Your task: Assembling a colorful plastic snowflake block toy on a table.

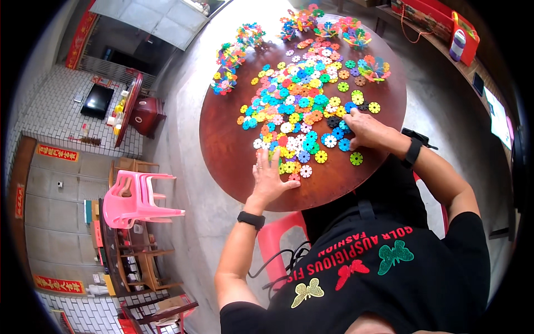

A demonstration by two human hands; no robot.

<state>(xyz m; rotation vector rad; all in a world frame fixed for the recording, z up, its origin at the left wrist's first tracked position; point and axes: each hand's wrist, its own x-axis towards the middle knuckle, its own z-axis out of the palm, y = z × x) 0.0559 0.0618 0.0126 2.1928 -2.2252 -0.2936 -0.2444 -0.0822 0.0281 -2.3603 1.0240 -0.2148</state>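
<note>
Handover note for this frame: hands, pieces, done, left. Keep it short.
Left hand: flat on the round brown table, fingers spread at the near edge of the loose pile, gripping nothing.
Right hand: fingertips on pieces at the pile's right edge; whether it grips one cannot be told.
Loose snowflake discs: spread across the table's middle, many colours.
Done: several joined clusters sit along the far rim.
Left: most discs remain unjoined.

Looks steeply down from the head, close above the round table (pixel 222 150) at upper centre. Forearms enter from below.
</note>
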